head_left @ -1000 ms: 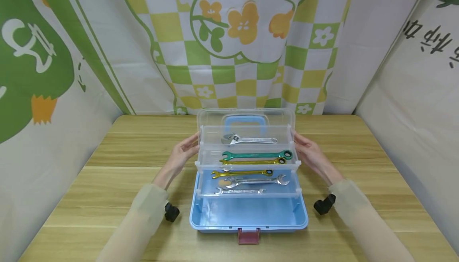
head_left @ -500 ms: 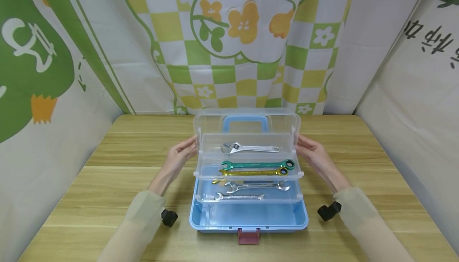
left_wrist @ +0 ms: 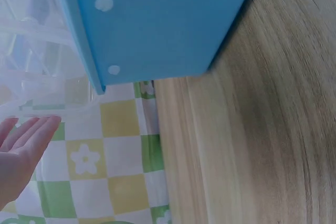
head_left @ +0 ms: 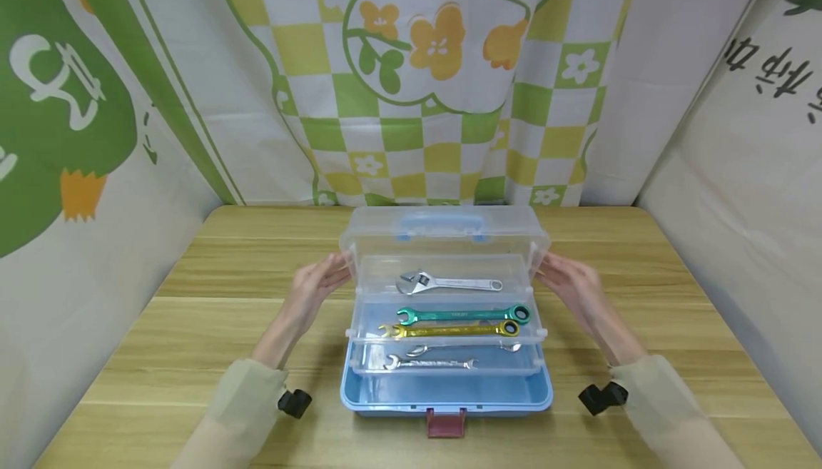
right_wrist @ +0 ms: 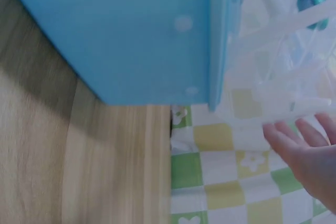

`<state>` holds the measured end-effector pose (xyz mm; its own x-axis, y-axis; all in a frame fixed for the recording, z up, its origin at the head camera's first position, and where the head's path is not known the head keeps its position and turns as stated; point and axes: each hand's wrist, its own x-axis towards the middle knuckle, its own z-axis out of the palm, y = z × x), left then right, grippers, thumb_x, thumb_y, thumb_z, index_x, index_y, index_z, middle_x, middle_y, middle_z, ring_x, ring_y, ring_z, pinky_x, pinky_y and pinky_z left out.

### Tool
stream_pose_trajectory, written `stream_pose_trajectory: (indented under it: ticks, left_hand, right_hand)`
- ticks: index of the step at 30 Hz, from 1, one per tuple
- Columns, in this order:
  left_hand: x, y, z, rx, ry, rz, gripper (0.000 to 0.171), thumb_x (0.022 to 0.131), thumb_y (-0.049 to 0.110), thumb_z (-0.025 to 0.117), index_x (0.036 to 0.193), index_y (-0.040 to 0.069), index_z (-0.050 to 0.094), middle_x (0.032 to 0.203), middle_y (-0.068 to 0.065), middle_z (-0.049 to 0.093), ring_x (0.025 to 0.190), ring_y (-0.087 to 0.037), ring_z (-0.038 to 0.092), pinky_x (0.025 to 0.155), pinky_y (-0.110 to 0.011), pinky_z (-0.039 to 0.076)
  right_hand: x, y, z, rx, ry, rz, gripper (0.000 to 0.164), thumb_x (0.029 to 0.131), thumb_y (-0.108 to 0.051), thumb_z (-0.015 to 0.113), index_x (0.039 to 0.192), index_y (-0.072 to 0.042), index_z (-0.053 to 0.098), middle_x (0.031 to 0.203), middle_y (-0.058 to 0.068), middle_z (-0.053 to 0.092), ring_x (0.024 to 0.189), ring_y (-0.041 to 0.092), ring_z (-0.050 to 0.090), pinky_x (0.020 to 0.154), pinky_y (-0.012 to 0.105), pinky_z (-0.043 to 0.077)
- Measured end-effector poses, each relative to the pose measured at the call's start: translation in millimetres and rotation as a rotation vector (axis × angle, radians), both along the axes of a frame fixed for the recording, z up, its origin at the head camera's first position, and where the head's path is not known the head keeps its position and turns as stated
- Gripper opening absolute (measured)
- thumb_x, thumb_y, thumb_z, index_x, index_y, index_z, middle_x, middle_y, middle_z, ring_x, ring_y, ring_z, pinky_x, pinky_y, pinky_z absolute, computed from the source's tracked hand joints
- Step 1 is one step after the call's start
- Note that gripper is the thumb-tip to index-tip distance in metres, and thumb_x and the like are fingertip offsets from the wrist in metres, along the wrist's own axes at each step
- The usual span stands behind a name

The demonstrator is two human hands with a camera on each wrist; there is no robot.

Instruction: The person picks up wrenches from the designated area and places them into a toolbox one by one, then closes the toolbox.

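Observation:
A blue toolbox (head_left: 449, 387) with a clear hinged lid (head_left: 374, 222) stands half unfolded on the table. My left hand (head_left: 310, 289) touches the lid's left side with straight fingers; its fingertips (left_wrist: 50, 121) meet the clear edge in the left wrist view. On the opposite side my right hand (head_left: 576, 292) does the same, fingers extended against the lid. Stepped clear trays hold an adjustable wrench (head_left: 465, 284), a green ratchet wrench (head_left: 459, 315), a gold ratchet wrench (head_left: 452, 330) and a small silver wrench (head_left: 432, 363). Other wrenches are partly hidden behind the tray front.
A dark red clasp (head_left: 446, 424) hangs at the toolbox's front edge. The blue carrying handle (head_left: 442, 223) shows through the lid. Beneath lies a wooden table (head_left: 212, 290), with a checked flower curtain (head_left: 404, 137) close behind it and cloth walls at both sides.
The lid has tilted forward, and the trays have sunk forward and closer together with their wrenches. Both hands have moved along with the lid, slightly apart and toward me.

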<state>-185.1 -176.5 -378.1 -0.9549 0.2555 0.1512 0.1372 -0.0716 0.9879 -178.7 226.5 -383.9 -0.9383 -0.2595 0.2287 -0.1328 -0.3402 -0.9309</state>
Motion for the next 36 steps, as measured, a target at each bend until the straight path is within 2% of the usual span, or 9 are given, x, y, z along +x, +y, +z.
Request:
stream_pose_trajectory:
  ticks: [5,10,15,18,23,26,30,32,36]
  left_hand:
    - [8.1,1,5.9,-0.034,0.021,-0.001,0.055,0.097,0.029,0.032,0.123,-0.019,0.032,0.129,-0.033,0.033,0.116,-0.044,0.037,0.098,-0.038,0.034]
    - [16.0,4,10.6,-0.036,0.036,0.023,0.056,0.096,0.028,0.033,0.118,-0.023,0.034,0.123,-0.038,0.036,0.113,-0.046,0.039,0.097,-0.043,0.035]
    - [23.7,5,12.7,-0.07,0.05,0.034,0.052,0.096,0.027,0.035,0.116,-0.021,0.039,0.122,-0.035,0.04,0.106,-0.023,0.054,0.095,-0.037,0.039]
    - [28.4,5,13.6,-0.104,0.051,0.034,0.051,0.095,0.026,0.035,0.117,-0.019,0.041,0.125,-0.032,0.04,0.104,-0.013,0.054,0.096,-0.036,0.039]
    - [37.2,5,14.0,-0.166,0.041,0.052,0.046,0.094,0.023,0.038,0.118,-0.016,0.044,0.13,-0.028,0.038,0.115,-0.033,0.043,0.098,-0.046,0.034]
    - [43.0,4,14.1,-0.205,0.031,0.071,0.043,0.092,0.02,0.04,0.119,-0.014,0.044,0.13,-0.027,0.039,0.115,-0.04,0.041,0.097,-0.049,0.033]
    - [50.3,3,12.1,-0.257,0.032,0.073,0.041,0.091,0.017,0.044,0.123,-0.007,0.044,0.132,-0.021,0.039,0.118,-0.037,0.039,0.097,-0.049,0.033]
    - [54.1,1,9.8,-0.286,0.044,0.065,0.04,0.091,0.016,0.045,0.125,-0.005,0.044,0.133,-0.018,0.039,0.12,-0.035,0.037,0.098,-0.051,0.031]
    - [60.6,-1,5.5,-0.328,0.06,0.048,0.041,0.09,0.015,0.046,0.127,-0.004,0.042,0.134,-0.016,0.038,0.122,-0.035,0.035,0.099,-0.055,0.026]
  right_hand:
    - [9.1,-4,5.3,-0.011,0.051,-0.032,0.026,0.096,-0.011,0.036,0.098,-0.004,0.06,0.106,0.002,0.063,0.101,0.014,0.057,0.09,0.025,0.044]
    - [17.2,-7,11.6,0.056,0.044,-0.092,0.026,0.095,-0.014,0.037,0.097,-0.011,0.063,0.102,-0.001,0.064,0.099,0.012,0.058,0.088,0.024,0.045]
    - [28.7,-9,17.5,0.112,0.025,-0.135,0.026,0.095,-0.014,0.039,0.093,-0.015,0.064,0.099,-0.004,0.064,0.095,0.01,0.059,0.086,0.022,0.045]
    - [35.6,-10,20.5,0.152,0.017,-0.158,0.026,0.094,-0.013,0.04,0.09,-0.016,0.065,0.1,-0.006,0.063,0.095,0.007,0.059,0.085,0.02,0.046]
    - [46.7,-9,22.2,0.214,-0.017,-0.185,0.024,0.092,-0.01,0.044,0.09,-0.021,0.065,0.1,-0.011,0.062,0.096,0.003,0.056,0.085,0.016,0.045]
    - [52.4,-8,22.4,0.253,-0.033,-0.192,0.018,0.091,-0.01,0.047,0.096,-0.016,0.063,0.103,-0.009,0.062,0.097,0.002,0.056,0.086,0.016,0.044]
    - [61.4,-6,24.6,0.408,-0.071,-0.208,0.031,0.09,-0.014,0.05,0.116,0.003,0.052,0.116,0.005,0.057,0.1,-0.001,0.053,0.086,0.015,0.042]
    - [65.9,-5,25.2,0.497,-0.091,-0.211,0.04,0.09,-0.018,0.052,0.119,0.01,0.047,0.121,0.006,0.052,0.103,-0.003,0.05,0.087,0.014,0.04]
    - [72.3,-5,24.8,0.578,-0.094,-0.201,0.038,0.088,-0.018,0.054,0.12,0.003,0.049,0.123,-0.002,0.051,0.106,-0.005,0.046,0.092,0.018,0.037]
